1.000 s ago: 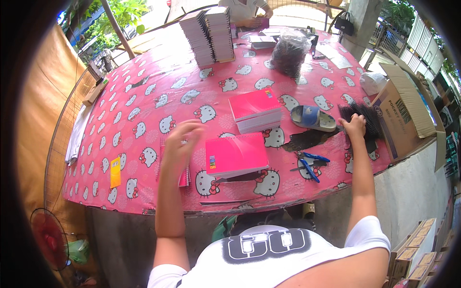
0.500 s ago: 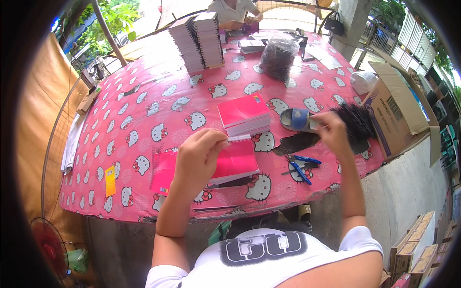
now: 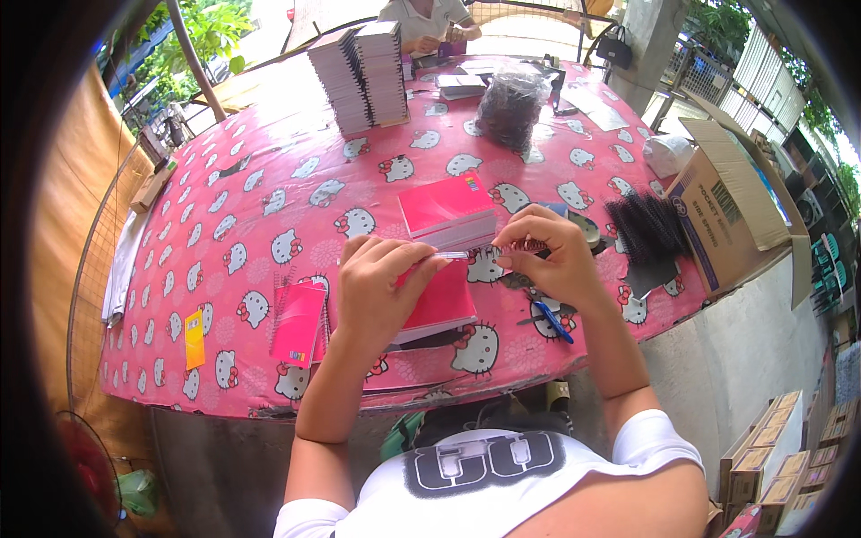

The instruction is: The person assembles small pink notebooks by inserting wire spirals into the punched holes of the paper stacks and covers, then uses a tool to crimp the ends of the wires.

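My left hand (image 3: 377, 282) is closed on the punched edge of a pink-covered notebook (image 3: 439, 296), which lies over a stack at the table's near side. Close to that edge, my right hand (image 3: 552, 260) pinches a thin dark spiral binding coil (image 3: 529, 244). One end of the coil is at the holes; how far it is threaded I cannot tell. Left of my left wrist lie pink notebooks with coils (image 3: 300, 323). Beyond my hands sits another stack of pink notebooks (image 3: 447, 206). Blue-handled pliers (image 3: 552, 323) rest below my right hand, which partly hides a blue roundish object.
A heap of black coils (image 3: 646, 224) lies right, beside an open cardboard box (image 3: 722, 211). Tall stacks of bound notebooks (image 3: 359, 81) and a plastic bag of dark items (image 3: 514, 108) stand farther back. A yellow booklet (image 3: 195, 339) lies left. Another person works across the table.
My right hand has moved left from beside the blue object to the notebook's punched edge, bringing the coil there. My left hand has stayed at that edge, its fingers now lying flatter along it.
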A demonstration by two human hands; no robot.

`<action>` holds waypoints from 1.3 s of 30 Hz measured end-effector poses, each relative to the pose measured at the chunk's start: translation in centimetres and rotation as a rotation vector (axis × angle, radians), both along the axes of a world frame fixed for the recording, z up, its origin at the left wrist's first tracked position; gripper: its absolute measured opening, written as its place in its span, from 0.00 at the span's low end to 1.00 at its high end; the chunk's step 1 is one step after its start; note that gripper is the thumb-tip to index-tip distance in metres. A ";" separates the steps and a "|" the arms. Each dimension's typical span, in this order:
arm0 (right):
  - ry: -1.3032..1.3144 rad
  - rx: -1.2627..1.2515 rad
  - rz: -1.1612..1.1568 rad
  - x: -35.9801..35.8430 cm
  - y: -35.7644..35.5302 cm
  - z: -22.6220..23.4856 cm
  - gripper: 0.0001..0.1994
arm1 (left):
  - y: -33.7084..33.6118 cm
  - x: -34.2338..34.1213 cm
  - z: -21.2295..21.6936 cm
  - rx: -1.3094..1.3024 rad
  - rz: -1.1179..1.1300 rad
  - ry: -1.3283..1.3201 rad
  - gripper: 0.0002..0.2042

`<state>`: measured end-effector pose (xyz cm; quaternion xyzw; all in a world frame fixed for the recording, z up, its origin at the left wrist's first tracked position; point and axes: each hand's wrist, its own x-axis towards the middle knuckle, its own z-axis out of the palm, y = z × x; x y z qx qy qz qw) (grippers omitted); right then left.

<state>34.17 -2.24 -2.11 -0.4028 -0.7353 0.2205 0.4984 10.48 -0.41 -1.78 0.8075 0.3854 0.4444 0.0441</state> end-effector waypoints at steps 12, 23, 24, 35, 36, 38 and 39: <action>-0.177 -0.013 0.098 -0.6 1.1 1.5 0.08 | -0.7 1.0 -1.5 0.028 0.178 -0.104 0.09; -0.364 0.171 -0.047 -2.6 0.0 1.1 0.12 | -1.4 0.6 -1.6 -0.016 0.163 -0.106 0.10; -0.358 0.162 -0.042 -2.8 -0.1 1.3 0.11 | -1.4 0.6 -1.5 -0.013 0.157 -0.104 0.10; -0.174 -0.187 0.092 -0.2 -0.7 3.4 0.09 | -1.4 1.6 -0.8 0.009 0.057 -0.085 0.11; -0.231 -0.189 0.058 -0.9 -1.5 3.7 0.09 | -1.3 1.8 -1.0 -0.012 0.055 -0.094 0.10; -0.261 -0.005 -0.091 -1.4 -1.6 2.1 0.10 | -1.2 2.1 -1.3 -0.053 0.056 -0.113 0.10; -0.291 0.107 -0.114 -1.6 -1.5 1.4 0.10 | -1.2 2.2 -1.3 -0.044 0.075 -0.089 0.10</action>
